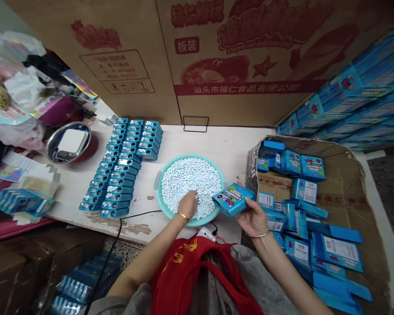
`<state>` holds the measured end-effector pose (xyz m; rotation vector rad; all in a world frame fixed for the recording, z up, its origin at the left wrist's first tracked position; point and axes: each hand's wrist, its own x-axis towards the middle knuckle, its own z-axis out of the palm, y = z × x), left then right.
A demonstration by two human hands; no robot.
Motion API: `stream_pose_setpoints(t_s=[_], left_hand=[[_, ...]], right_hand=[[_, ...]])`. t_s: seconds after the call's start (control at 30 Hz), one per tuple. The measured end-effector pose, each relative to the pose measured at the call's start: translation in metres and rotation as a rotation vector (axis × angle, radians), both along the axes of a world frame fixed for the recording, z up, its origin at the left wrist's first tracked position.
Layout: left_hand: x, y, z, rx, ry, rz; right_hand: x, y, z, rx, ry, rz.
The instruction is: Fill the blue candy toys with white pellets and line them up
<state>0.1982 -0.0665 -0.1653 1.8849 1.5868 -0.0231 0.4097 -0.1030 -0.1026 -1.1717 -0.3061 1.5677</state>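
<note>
A round turquoise basin point(162, 213) is full of small whitish candies point(197, 173). My left hand point(188, 204), with a gold bracelet at its wrist, has its fingers curled closed in among the candies; its fingertips and how much they hold are partly hidden. Over the basin's right rim, my right hand point(254, 217) grips a blue candy box point(233, 199) by its right end. The box is tilted, its printed face up and one end toward the basin.
Rows of upright blue boxes point(118, 170) stand left of the basin. At right, an open carton point(364, 192) holds loose blue boxes. Large cardboard boxes point(144, 52) wall off the back. Farther left sits a metal bowl point(49, 151); a black cable point(118, 238) crosses the table's front edge.
</note>
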Motion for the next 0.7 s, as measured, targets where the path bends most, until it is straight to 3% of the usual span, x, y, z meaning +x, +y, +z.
stream_pose_setpoints(t_s=[0.13, 0.27, 0.4, 0.5, 0.63, 0.7], left_hand=[[0.0, 0.002, -0.004, -0.007, -0.027, 0.016], [-0.037, -0.007, 0.012, -0.009, -0.04, -0.015], [-0.06, -0.016, 0.027, 0.0, 0.099, -0.011], [-0.042, -0.009, 0.018, -0.012, 0.104, 0.032], [-0.002, 0.013, -0.009, 0.031, -0.014, 0.071], [0.007, 0.02, -0.017, 0.049, -0.06, 0.08]], right_hand=[[0.008, 0.001, 0.001, 0.086, 0.0, 0.065], [0.013, 0.005, -0.012, 0.074, 0.017, 0.064], [0.011, 0.004, -0.028, -0.003, 0.056, -0.003], [0.004, 0.002, -0.033, -0.052, 0.084, -0.012], [-0.001, -0.002, -0.029, -0.09, 0.125, 0.012], [-0.001, -0.005, -0.025, -0.111, 0.135, 0.026]])
